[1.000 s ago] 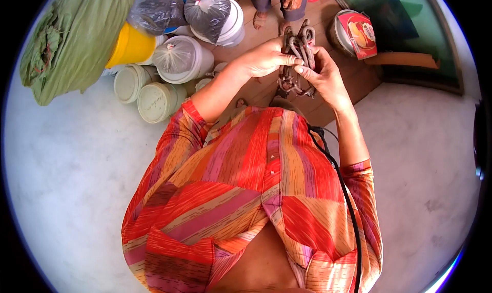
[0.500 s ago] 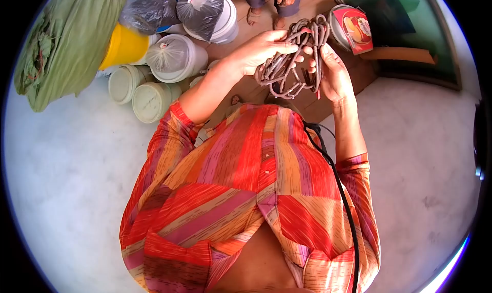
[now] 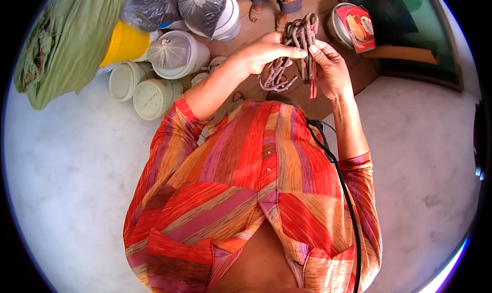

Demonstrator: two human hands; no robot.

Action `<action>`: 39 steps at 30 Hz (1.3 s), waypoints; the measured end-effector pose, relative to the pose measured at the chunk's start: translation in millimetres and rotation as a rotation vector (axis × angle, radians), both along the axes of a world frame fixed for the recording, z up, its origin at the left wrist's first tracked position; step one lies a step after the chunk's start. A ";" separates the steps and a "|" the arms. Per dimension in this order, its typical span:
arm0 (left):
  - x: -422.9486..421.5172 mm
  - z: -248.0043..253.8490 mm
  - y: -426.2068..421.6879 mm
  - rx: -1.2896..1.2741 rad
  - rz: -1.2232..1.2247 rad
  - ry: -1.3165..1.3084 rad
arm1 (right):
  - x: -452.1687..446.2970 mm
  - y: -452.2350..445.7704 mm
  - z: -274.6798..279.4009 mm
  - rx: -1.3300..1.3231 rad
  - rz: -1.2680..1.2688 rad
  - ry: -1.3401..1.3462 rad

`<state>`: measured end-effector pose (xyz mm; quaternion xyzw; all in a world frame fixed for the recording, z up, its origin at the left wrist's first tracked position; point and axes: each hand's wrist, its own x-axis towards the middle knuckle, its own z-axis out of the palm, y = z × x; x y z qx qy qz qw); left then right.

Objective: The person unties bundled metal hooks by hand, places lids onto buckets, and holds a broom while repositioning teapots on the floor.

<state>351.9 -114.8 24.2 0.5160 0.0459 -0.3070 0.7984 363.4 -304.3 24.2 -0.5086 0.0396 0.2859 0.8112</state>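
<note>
Between my two hands hangs a bundle of dark brown, looped cord or chain-like strands [image 3: 302, 34], with a small red piece at its lower right end. My left hand [image 3: 266, 52] grips the bundle from the left, its thumb laid across the loops. From the right, my right hand [image 3: 330, 70] pinches the same bundle with thumb and fingers. Some loops dangle below my left hand. What exactly the strands are made of cannot be told.
White lidded buckets [image 3: 154, 99], a yellow bucket [image 3: 124, 43] and dark plastic bags [image 3: 202, 6] stand at the upper left beside a green cloth bundle [image 3: 84, 42]. Another person's feet [image 3: 281, 20] and hands show at the top. A tin with a red label [image 3: 359, 29] is at the upper right.
The bundle was spread wide half a second ago and is now gathered narrower between my hands. My right hand's fingers have closed in toward my left thumb.
</note>
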 end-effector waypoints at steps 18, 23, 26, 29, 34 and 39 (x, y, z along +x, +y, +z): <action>-6.1 -1.6 8.7 -0.191 0.059 0.005 | 3.7 4.8 16.7 0.079 0.071 -0.005; -7.6 -8.1 11.2 -0.083 0.027 -0.011 | 3.9 3.0 6.4 0.017 0.048 -0.022; -7.1 -16.0 10.9 -0.101 0.032 -0.017 | 5.7 4.2 9.8 -0.008 0.050 -0.004; -7.5 -13.8 7.0 -0.230 0.028 0.025 | 2.8 4.7 21.8 0.002 0.060 0.070; -4.8 7.8 6.7 -0.185 -0.091 0.020 | 4.4 0.5 15.1 -0.078 0.130 -0.151; -11.4 -7.6 6.5 -0.131 -0.071 0.069 | 22.1 -7.3 -18.0 -0.590 -0.030 -0.713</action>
